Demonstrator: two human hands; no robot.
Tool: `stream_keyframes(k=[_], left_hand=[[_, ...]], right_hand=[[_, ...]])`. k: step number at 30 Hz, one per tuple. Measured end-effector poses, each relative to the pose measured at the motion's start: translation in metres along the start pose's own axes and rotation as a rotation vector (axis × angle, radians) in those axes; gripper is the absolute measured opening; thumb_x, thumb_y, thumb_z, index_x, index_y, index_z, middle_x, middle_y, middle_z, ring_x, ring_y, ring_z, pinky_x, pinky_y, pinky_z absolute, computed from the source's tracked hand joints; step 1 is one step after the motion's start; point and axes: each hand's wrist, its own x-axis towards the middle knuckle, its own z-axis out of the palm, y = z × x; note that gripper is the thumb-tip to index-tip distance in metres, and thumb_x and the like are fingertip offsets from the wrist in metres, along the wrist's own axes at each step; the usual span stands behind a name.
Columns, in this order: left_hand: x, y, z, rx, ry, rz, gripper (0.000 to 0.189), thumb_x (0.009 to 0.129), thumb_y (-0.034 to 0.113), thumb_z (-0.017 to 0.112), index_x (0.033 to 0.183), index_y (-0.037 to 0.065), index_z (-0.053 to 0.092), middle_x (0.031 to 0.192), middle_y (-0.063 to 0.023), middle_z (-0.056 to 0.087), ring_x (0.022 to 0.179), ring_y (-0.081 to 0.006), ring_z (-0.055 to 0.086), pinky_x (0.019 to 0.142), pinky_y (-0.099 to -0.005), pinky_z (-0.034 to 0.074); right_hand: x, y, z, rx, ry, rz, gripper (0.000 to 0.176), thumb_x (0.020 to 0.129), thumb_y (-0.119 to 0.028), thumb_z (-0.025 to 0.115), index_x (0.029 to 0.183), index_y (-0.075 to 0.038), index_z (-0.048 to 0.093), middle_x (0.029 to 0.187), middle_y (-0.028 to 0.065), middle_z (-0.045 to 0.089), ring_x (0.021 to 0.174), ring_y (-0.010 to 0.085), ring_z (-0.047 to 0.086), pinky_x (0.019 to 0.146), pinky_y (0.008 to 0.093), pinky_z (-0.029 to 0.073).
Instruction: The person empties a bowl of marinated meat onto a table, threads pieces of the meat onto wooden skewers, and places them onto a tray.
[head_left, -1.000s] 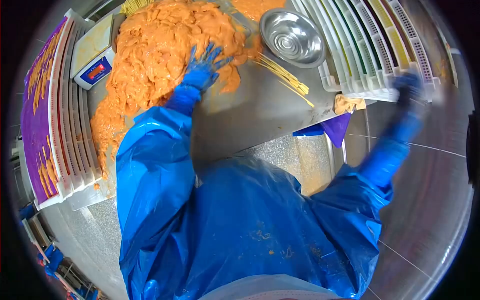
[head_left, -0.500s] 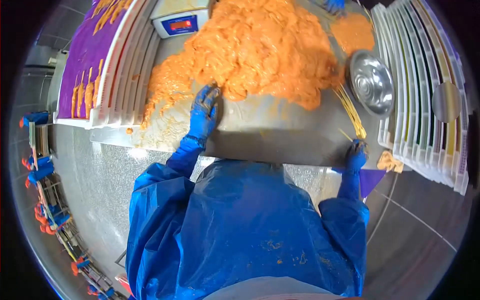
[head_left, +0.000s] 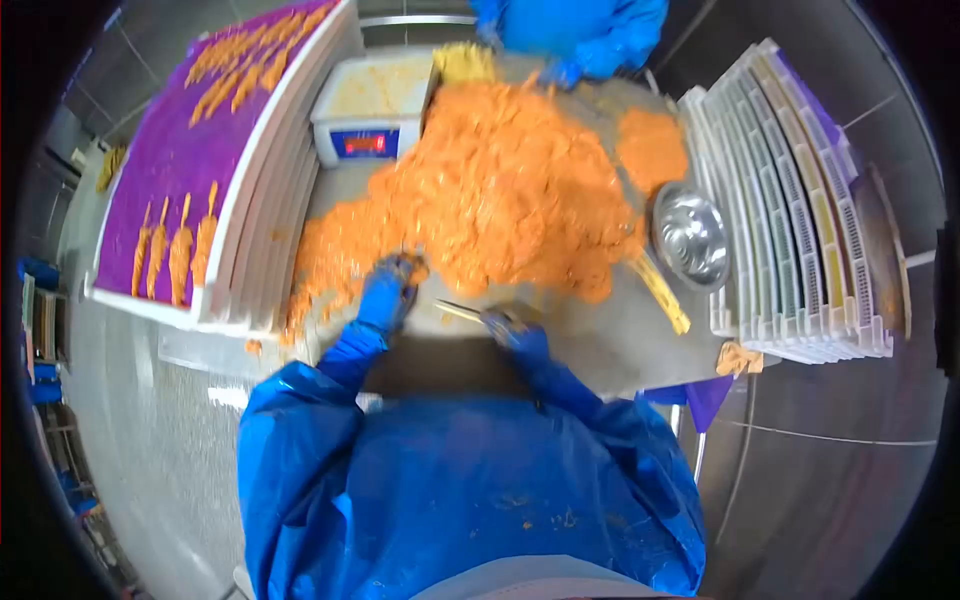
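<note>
A large mound of orange marinated meat (head_left: 510, 190) covers the middle of the metal table (head_left: 620, 345). At its near left edge is my left hand (head_left: 390, 290), in a stained blue glove, its fingers curled on a small piece of the meat that is mostly hidden. My right hand (head_left: 515, 332), also gloved in blue, pinches a thin wooden skewer (head_left: 460, 312) whose free end points left toward my left hand. Right of the mound, a bundle of skewers (head_left: 660, 292) lies on the table, one end touching the meat.
Stacked white trays (head_left: 260, 230) stand at left, the top one purple-lined with skewered meat (head_left: 180, 255). A scale (head_left: 368, 110) sits behind. At right are a steel bowl (head_left: 690, 238) and more upright trays (head_left: 790, 210). Across the table, a person in blue (head_left: 570, 40) works.
My right hand has moved left from the skewer bundle to the table's middle, bringing a skewer. My left hand has curled at the meat. The view has shifted, showing the person opposite.
</note>
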Motion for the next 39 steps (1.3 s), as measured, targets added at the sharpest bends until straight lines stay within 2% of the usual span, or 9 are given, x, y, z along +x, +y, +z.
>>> stream_keyframes(k=[1,3,5,7,13,23,29,33,39], left_hand=[[-0.009,-0.007,-0.004,-0.175,0.090,0.054,0.042,0.079,0.014,0.064,0.120,0.007,0.061,0.113,-0.0190,0.061,0.105,-0.0386,0.057,0.091,-0.0459,0.047],[-0.020,-0.004,-0.028,-0.319,0.053,-0.335,0.035,0.085,0.009,0.061,0.120,0.004,0.061,0.116,-0.0196,0.063,0.109,-0.0355,0.058,0.096,-0.0409,0.046],[-0.034,0.009,-0.047,-0.448,0.077,-0.212,0.041,0.085,0.007,0.061,0.126,0.005,0.058,0.125,-0.0174,0.060,0.115,-0.0349,0.056,0.099,-0.0392,0.044],[-0.059,0.012,-0.047,-0.698,-0.220,-0.019,0.047,0.084,0.005,0.059,0.131,0.008,0.056,0.132,-0.0150,0.056,0.123,-0.0335,0.051,0.105,-0.0402,0.039],[-0.077,0.008,-0.072,-0.067,-0.218,0.123,0.050,0.088,0.004,0.050,0.136,0.015,0.053,0.144,-0.0102,0.048,0.135,-0.0312,0.042,0.115,-0.0466,0.027],[-0.065,0.016,-0.068,-0.075,-0.055,0.099,0.045,0.091,0.010,0.048,0.135,0.012,0.053,0.142,-0.0112,0.049,0.133,-0.0309,0.043,0.114,-0.0513,0.027],[-0.074,0.044,-0.041,-0.019,-0.424,0.419,0.050,0.088,0.017,0.051,0.137,0.014,0.049,0.139,-0.0096,0.051,0.128,-0.0279,0.047,0.114,-0.0483,0.029],[-0.053,0.060,-0.048,-0.168,-0.054,0.125,0.043,0.084,0.014,0.060,0.127,0.012,0.057,0.129,-0.0115,0.057,0.120,-0.0309,0.053,0.108,-0.0469,0.037],[-0.064,0.020,-0.027,-0.244,-0.114,0.364,0.040,0.084,0.004,0.057,0.124,0.010,0.059,0.124,-0.0117,0.061,0.114,-0.0325,0.057,0.103,-0.0464,0.043]], right_hand=[[0.035,-0.014,-0.018,-0.249,-0.437,-0.024,0.016,0.090,-0.022,0.062,0.096,-0.011,0.072,0.086,0.0124,0.069,0.076,0.0294,0.065,0.070,0.0401,0.053],[0.001,0.072,0.042,-0.143,-0.151,0.271,0.026,0.092,-0.028,0.057,0.108,-0.012,0.068,0.085,0.0149,0.068,0.073,0.0322,0.064,0.067,0.0443,0.051],[0.024,0.075,0.019,-0.727,-0.133,-0.085,0.030,0.089,-0.023,0.057,0.115,-0.011,0.065,0.092,0.0148,0.068,0.083,0.0334,0.065,0.073,0.0448,0.052],[0.032,0.051,-0.012,-0.507,-0.074,-0.237,0.031,0.093,-0.023,0.056,0.119,-0.007,0.063,0.101,0.0161,0.067,0.090,0.0358,0.063,0.079,0.0458,0.050],[-0.002,0.018,-0.019,-0.461,-0.141,-0.026,0.025,0.091,-0.018,0.057,0.113,-0.012,0.068,0.100,0.0141,0.069,0.094,0.0321,0.066,0.081,0.0414,0.052],[-0.018,-0.013,-0.013,-0.406,-0.384,0.025,0.041,0.087,-0.011,0.054,0.122,-0.027,0.066,0.100,0.0121,0.068,0.080,0.0326,0.065,0.068,0.0419,0.053],[-0.020,-0.019,-0.005,-0.394,-0.185,0.044,0.028,0.089,-0.013,0.054,0.112,-0.019,0.069,0.099,0.0117,0.067,0.080,0.0325,0.065,0.067,0.0415,0.052],[0.011,-0.018,0.011,-0.383,-0.191,-0.043,0.028,0.089,-0.013,0.054,0.113,-0.016,0.069,0.099,0.0125,0.067,0.084,0.0325,0.065,0.071,0.0414,0.052],[0.011,-0.006,-0.009,-0.359,-0.337,-0.056,0.032,0.090,-0.014,0.053,0.119,-0.021,0.067,0.100,0.0119,0.067,0.087,0.0315,0.064,0.074,0.0415,0.052]])
